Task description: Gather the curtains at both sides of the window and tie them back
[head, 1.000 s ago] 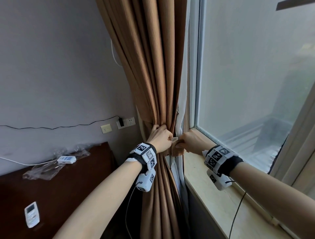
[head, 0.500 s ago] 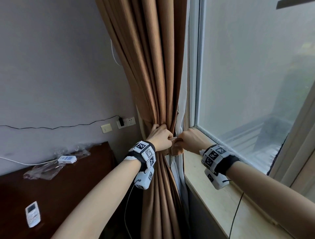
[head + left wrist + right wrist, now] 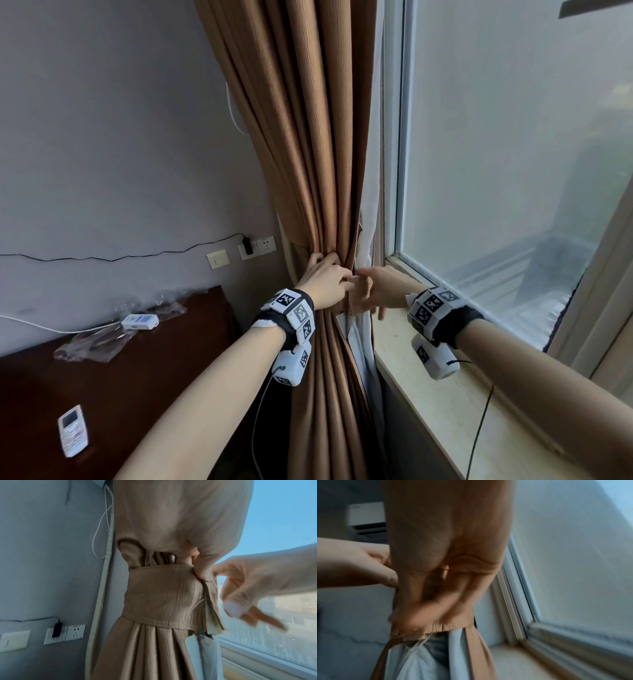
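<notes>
The long ribbed tan fabric curtain [image 3: 318, 178] hung gathered into one bunch at the left side of the window, just beside the pale stone windowsill [image 3: 424, 387], with a white lining showing at its inner edge. A wide matching tan fabric tie-back band [image 3: 163, 596] was wrapped round the bunch, its ends meeting on the window side. The left hand [image 3: 325, 281] gripped the curtain and pinched the band's top edge at that join. The right hand [image 3: 380, 291] was beside the join with fingers spread and loose, holding nothing. This side looked nearly tied; the join still seemed to need fastening, and the opposite curtain was out of view.
</notes>
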Motion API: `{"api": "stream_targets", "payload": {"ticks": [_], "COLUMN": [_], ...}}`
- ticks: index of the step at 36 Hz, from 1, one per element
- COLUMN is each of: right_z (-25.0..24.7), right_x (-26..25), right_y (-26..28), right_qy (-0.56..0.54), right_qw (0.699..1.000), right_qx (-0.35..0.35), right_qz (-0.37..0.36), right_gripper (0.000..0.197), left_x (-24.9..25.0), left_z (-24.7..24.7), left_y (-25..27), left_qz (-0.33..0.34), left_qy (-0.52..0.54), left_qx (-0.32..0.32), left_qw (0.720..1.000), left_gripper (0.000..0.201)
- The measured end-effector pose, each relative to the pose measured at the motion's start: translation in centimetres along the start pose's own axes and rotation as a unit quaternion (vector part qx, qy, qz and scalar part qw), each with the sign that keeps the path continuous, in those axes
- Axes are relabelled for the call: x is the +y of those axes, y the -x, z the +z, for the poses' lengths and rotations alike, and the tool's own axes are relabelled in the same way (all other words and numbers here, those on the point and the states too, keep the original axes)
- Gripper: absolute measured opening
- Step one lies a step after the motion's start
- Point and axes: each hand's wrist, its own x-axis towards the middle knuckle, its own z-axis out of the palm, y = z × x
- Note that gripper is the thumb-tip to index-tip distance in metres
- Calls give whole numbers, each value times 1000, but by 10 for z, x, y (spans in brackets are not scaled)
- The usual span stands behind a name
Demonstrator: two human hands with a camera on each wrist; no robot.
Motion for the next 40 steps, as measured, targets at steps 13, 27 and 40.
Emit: {"api": "stream_targets", "payload": {"ticks": [13,27,40], "right_z": [15,25,-8], "right_x": [-13,-15,-27], "right_y": [-16,0,37], "right_qy": [-78,13,42], "right_qw": [995,998,992], "right_qx": [38,40,105], "right_qz": [53,41,-61], "right_gripper": [25,33,45], "left_x": [-2,19,34], "left_z": [-1,-1,-42], "left_y": [-1,15,80], "left_qz": [-29,-101,-133], "left_qy": [-8,-33,-64], "left_qx": [-9,-19,62], "left_qw": [1000,994,987], "left_gripper": [29,29,30]}}
